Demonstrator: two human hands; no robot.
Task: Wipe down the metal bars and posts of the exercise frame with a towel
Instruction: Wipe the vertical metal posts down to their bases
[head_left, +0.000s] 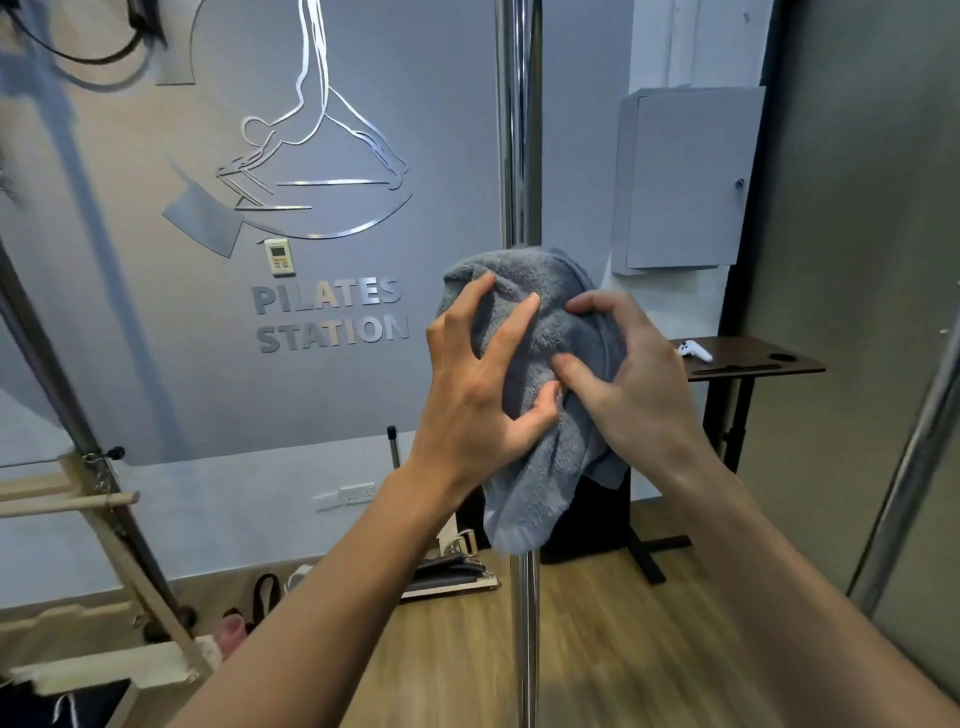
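A shiny vertical metal post (517, 130) of the exercise frame runs from top to bottom through the middle of the view. A grey towel (540, 452) is bunched around it at mid height and hides that stretch of the post. My left hand (478, 379) presses on the towel from the left with its fingers spread over the cloth. My right hand (634, 374) grips the towel from the right, thumb and fingers curled into it. The two hands nearly touch over the towel. Below the towel the post (524, 634) shows again.
Another frame post (57, 374) slants up at the left, with wooden bars (67, 501) fixed to it. A third metal bar (909, 467) slants at the right edge. A dark side table (753, 364) with a white controller stands behind right. Straps and gear lie on the wooden floor.
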